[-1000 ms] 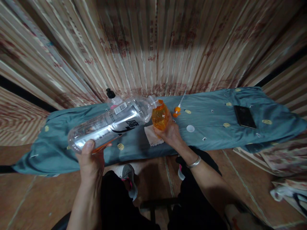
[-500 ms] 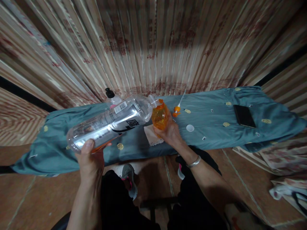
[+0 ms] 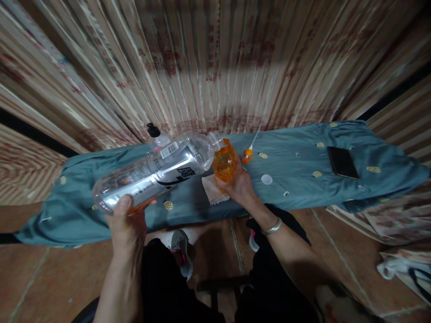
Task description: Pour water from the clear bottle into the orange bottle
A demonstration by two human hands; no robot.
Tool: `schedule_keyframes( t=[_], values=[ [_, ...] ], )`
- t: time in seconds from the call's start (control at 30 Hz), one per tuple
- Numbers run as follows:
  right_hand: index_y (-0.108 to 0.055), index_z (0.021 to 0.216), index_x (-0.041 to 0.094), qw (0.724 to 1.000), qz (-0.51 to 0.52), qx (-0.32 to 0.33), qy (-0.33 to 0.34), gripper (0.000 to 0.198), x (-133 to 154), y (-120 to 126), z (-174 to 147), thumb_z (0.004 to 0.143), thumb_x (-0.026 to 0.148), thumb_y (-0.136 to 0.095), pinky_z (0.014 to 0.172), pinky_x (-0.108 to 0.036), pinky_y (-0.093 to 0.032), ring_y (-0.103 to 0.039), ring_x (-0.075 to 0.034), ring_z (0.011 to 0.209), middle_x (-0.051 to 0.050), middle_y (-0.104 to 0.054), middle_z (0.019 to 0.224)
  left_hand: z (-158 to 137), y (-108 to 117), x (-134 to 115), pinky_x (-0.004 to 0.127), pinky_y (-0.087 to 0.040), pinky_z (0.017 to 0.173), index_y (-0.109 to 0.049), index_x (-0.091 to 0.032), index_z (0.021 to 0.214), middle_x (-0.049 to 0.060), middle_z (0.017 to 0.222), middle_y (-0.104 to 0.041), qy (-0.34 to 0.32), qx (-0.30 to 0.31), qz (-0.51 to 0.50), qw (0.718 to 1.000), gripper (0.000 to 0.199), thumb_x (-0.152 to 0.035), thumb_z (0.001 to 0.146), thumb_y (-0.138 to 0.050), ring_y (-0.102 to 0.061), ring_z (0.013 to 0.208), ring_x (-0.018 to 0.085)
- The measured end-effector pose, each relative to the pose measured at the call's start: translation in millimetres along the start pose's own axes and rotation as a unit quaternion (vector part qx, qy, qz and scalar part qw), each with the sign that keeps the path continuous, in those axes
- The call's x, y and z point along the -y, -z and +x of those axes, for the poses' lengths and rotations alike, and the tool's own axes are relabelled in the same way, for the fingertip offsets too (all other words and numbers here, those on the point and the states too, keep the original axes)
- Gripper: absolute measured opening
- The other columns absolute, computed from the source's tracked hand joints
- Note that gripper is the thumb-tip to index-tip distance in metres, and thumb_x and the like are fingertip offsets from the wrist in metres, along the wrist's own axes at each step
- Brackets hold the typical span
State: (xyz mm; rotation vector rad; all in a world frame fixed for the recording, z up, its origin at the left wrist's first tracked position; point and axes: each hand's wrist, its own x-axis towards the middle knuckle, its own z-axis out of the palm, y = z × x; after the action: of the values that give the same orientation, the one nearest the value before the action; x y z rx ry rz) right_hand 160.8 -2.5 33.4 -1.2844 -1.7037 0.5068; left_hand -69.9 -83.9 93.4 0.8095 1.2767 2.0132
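My left hand (image 3: 127, 220) is closed around the lower end of a large clear plastic bottle (image 3: 158, 172) with a silver label. The bottle is tilted, its neck pointing right and up to the mouth of a small translucent orange bottle (image 3: 223, 162). Whether liquid passes between them I cannot tell. My right hand (image 3: 237, 181) grips the orange bottle from its right side; a silver bracelet is on that wrist. Below the orange bottle lies a pale cloth (image 3: 213, 190), partly hidden. An orange spray or pump head (image 3: 248, 154) with a clear tube lies just right of it.
A teal patterned cloth (image 3: 292, 190) covers the long narrow surface. On it are a white round disc (image 3: 266, 179), a dark flat phone-like object (image 3: 342, 162) at the right, and a clear bottle with a black pump top (image 3: 154, 130) behind. Curtains (image 3: 212, 67) hang close behind.
Almost nothing differs. Both hands and both bottles hold the same pose, with only a very slight shift of the whole view.
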Motion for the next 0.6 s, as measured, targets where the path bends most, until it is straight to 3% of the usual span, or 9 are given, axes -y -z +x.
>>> schedule_keyframes(
  t=[0.13,0.6],
  values=[
    [-0.039,0.140,0.014,1.000,-0.008,-0.001,0.001,0.078,-0.1,-0.5,0.1,0.069,0.020,-0.070,0.091,-0.047,-0.059,-0.068,-0.033,0.110,-0.015,-0.070,0.119,0.2,0.6,0.7,0.023,-0.052,0.046,-0.067,-0.019,0.083,0.000,0.077,-0.067,0.006,-0.005,-0.002,1.000,0.042,-0.041,0.051,-0.083,-0.061,0.069,0.016],
    [-0.035,0.144,0.015,1.000,-0.016,-0.012,0.014,0.082,-1.7,-1.7,-0.3,0.070,0.022,-0.071,0.091,-0.048,-0.059,-0.069,-0.033,0.109,-0.015,-0.070,0.122,-0.7,-1.0,-1.3,0.022,-0.052,0.045,-0.067,-0.019,0.079,0.000,0.077,-0.068,0.004,-0.004,-0.004,1.000,0.040,-0.042,0.050,-0.083,-0.061,0.068,0.016]
  ],
)
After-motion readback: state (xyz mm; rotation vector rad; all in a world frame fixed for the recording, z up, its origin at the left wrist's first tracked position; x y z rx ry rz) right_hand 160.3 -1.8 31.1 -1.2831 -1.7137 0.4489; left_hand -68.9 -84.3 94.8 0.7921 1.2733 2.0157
